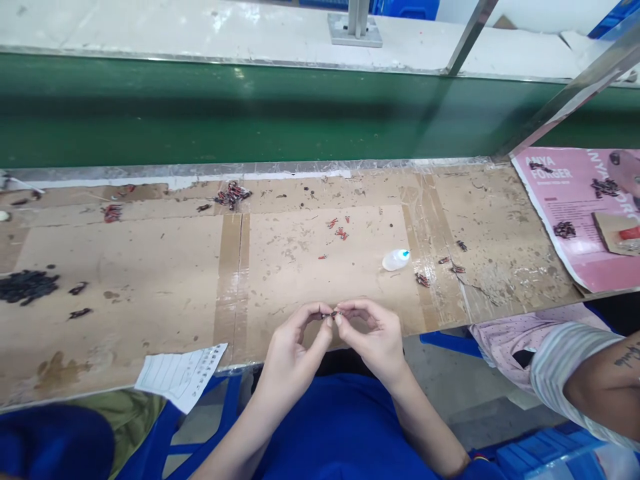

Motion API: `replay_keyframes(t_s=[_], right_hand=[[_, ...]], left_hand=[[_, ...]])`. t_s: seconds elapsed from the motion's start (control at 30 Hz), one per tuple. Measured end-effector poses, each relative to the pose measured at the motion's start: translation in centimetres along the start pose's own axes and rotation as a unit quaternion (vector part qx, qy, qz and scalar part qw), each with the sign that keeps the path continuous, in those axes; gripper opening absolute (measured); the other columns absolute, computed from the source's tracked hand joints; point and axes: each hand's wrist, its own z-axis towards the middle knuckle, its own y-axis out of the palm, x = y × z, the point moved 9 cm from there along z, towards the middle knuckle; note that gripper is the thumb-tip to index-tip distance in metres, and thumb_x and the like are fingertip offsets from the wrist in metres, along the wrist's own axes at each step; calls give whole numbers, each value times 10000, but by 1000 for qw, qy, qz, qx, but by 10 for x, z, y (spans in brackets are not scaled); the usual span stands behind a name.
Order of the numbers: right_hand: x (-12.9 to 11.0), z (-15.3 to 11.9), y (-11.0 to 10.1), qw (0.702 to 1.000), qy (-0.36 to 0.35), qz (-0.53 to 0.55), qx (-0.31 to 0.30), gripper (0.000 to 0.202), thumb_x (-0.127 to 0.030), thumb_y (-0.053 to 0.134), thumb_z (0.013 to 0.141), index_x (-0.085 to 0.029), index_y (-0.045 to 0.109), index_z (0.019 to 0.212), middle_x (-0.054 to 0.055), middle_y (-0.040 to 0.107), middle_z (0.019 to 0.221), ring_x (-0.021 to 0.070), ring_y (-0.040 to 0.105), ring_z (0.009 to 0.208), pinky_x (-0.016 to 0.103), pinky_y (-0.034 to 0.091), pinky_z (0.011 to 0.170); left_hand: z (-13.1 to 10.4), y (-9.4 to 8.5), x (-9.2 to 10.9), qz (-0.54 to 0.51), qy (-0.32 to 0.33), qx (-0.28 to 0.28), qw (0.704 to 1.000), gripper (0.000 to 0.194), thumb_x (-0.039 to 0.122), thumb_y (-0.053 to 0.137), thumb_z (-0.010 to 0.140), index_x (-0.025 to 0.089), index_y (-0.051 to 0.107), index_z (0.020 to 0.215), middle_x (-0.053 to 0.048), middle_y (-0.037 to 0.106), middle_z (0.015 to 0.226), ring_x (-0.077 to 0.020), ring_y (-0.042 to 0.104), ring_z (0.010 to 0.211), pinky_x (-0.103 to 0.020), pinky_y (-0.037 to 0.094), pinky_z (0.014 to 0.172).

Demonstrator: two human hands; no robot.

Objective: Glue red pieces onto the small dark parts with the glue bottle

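Observation:
My left hand [295,347] and my right hand [375,337] meet over the near edge of the cardboard-covered bench. Between their pinched fingertips is a small dark part [330,315], mostly covered by the fingers. Several small red parts [341,233] lie farther forward on the cardboard. To the right of them a white squeeze bottle [396,259] with a blue tip lies on its side. A little cluster of red and black parts [423,280] is just beyond my right hand. A bigger pile of such parts [233,194] sits at the back left.
Black parts [27,287] are heaped at the far left. A paper sheet [183,375] overhangs the near edge. A green belt [250,113] runs behind the bench [290,273]. At right are a pink poster [575,200] with parts on it and another person's arm [607,387].

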Motion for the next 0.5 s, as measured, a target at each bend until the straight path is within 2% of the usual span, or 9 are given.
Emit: replay_keyframes(t_s=[0.13, 0.2, 0.23, 0.3, 0.37, 0.47, 0.5], right_hand=[[13, 5, -9, 999, 1, -46, -12, 110, -236, 658, 769, -203, 715, 856, 52, 761, 825, 189, 714, 742, 328, 601, 733], [25, 7, -27, 996, 16, -91, -1, 130, -282, 651, 781, -199, 720, 853, 60, 759, 815, 202, 711, 735, 348, 595, 727], [31, 7, -42, 992, 24, -125, 20, 150, -309, 645, 783, -196, 723, 847, 66, 757, 808, 211, 706, 732, 361, 590, 723], [40, 9, -79, 975, 31, -204, 82, 213, -368, 628, 786, -186, 726, 838, 87, 751, 825, 226, 693, 720, 386, 575, 708], [44, 10, -116, 948, 31, -278, 153, 284, -419, 608, 784, -175, 726, 870, 103, 742, 840, 228, 669, 688, 399, 557, 689], [42, 14, -152, 903, 13, -361, 232, 344, -450, 573, 782, -158, 727, 879, 108, 718, 782, 217, 623, 607, 385, 526, 638], [38, 15, -158, 886, 1, -389, 253, 352, -447, 560, 785, -151, 729, 874, 111, 708, 771, 217, 611, 594, 391, 518, 640]], left_hand=[[6, 14, -4, 8, 21, -29, 999, 148, 301, 534, 857, 192, 601, 932, -68, 719, 919, -199, 694, 923, -315, 553, 832], [9, 13, -1, 27, 37, -50, 998, 218, 307, 533, 866, 203, 563, 1055, -76, 718, 997, -206, 686, 992, -350, 540, 889], [10, 6, -1, 39, 42, -45, 997, 267, 315, 538, 868, 209, 538, 1113, -80, 712, 1037, -209, 679, 1022, -367, 532, 914], [15, -24, -4, 78, 47, 16, 996, 312, 344, 545, 867, 216, 522, 1150, -85, 697, 1082, -222, 664, 1053, -400, 518, 941], [19, -74, -15, 146, 37, 126, 981, 268, 357, 525, 866, 211, 564, 1087, -97, 680, 1091, -252, 647, 1063, -444, 503, 949], [12, -161, -41, 282, -5, 308, 909, 217, 257, 444, 840, 186, 603, 970, -138, 662, 1050, -320, 600, 1087, -541, 434, 979], [10, -187, -50, 311, -17, 341, 887, 211, 213, 437, 816, 181, 601, 944, -147, 652, 1040, -340, 568, 1128, -564, 401, 998]])
